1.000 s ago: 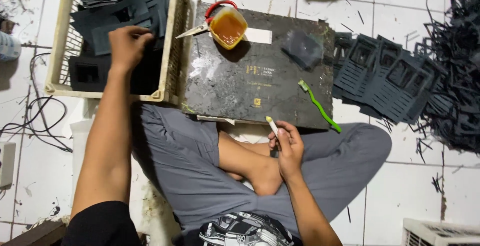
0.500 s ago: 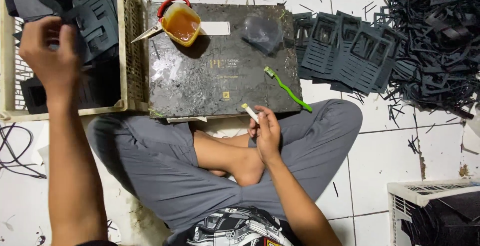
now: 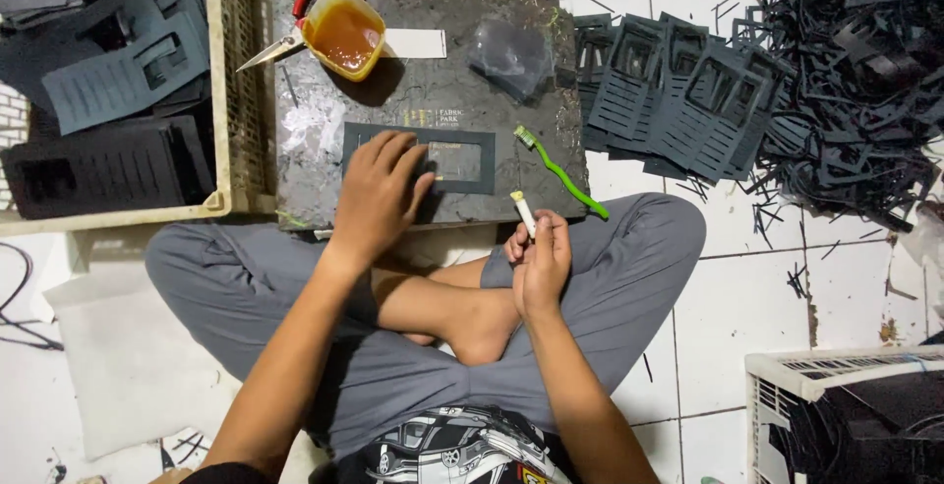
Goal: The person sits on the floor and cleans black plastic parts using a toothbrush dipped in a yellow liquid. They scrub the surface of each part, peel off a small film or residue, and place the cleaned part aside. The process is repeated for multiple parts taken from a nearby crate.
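Note:
I sit cross-legged on a tiled floor behind a dark stone slab (image 3: 433, 61). My left hand (image 3: 379, 194) presses flat on a dark grey frame piece (image 3: 462, 154) with a rectangular window, lying on the slab's near edge. My right hand (image 3: 536, 263) is closed around a small white stick-like tool (image 3: 522, 213), held upright just off the slab's front edge. A green toothbrush (image 3: 560, 171) lies at the slab's right corner.
A tub of amber liquid (image 3: 342, 33) and red-handled scissors (image 3: 295, 22) sit at the slab's far left. A cream crate (image 3: 228, 100) of dark parts stands left. Slotted grey pieces (image 3: 678, 90) and black offcuts (image 3: 855, 71) lie right; a white basket (image 3: 846, 415) is at lower right.
My left hand has come out of the crate and laid a dark frame piece on the slab, now pressing on it. My right hand stays put with the white tool.

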